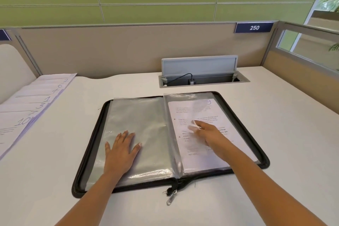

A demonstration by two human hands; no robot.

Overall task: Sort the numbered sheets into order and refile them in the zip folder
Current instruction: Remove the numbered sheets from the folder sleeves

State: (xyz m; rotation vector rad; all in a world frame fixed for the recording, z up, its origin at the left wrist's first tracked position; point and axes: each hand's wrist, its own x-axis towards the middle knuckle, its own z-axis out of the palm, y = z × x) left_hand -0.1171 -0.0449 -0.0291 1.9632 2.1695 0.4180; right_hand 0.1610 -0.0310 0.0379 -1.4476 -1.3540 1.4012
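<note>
A black zip folder (244,121) lies open on the desk, its clear plastic sleeves spread both ways. My left hand (122,147) rests flat, fingers straight, on the empty sleeves of the left half. On the right half a printed sheet (203,159) sits inside a sleeve, a handwritten number at its top corner partly hidden by glare. My right hand (207,134) lies over this sheet and its fingertips pinch the edge of a clear sleeve, blurred by motion. Several numbered sheets (31,104) lie fanned out at the desk's left edge, showing 2, 6, 4, 1, 3, 7 and 10.
A cable box (201,77) with a raised lid and a plugged-in charger sits behind the folder. Beige partition walls close off the back and right of the white desk (284,134). The folder's zip pull (171,197) hangs off its near edge.
</note>
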